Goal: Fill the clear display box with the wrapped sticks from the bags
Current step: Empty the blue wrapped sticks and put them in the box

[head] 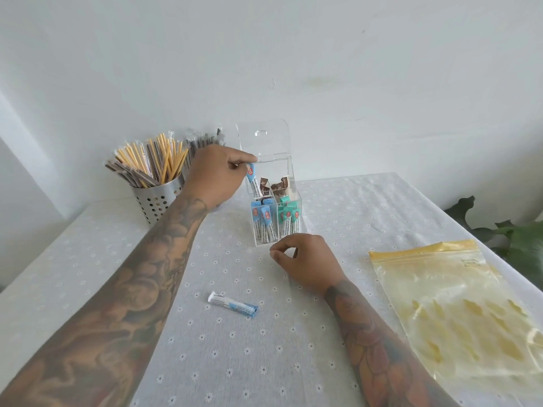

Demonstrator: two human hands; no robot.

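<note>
The clear box (pixel 274 207) stands upright near the far middle of the surface (pixel 241 348), lid raised behind it. I count 4 compartments: blue sticks front left, green sticks front right, brown packets at the rear. My left hand (pixel 216 174) is above the box's left side, its grip clamped on 1 blue stick (pixel 253 180) at the top end, the lower end already inside the rear-left compartment. My right hand (pixel 305 259) rests on the surface just in front of the box, fingers curled loosely together, holding nothing that I can see.

Risk, as I judge it: the held stick hangs tilted. If released at this angle it may lean across the divider or catch on the box rim instead of dropping straight. The left wrist is close to the box wall; a sideways push could shift or tip the light box.

1 more blue stick (pixel 233 305) lies flat on the surface, nearer to me, well apart from the box. A yellow-tinted zip bag (pixel 452 312) lies to the right and looks nearly empty. A perforated metal cup (pixel 155 201) of wrapped straws stands left of the box, just behind my left forearm, limiting room on that side. A plant (pixel 517 239) sits at the far right edge.
</note>
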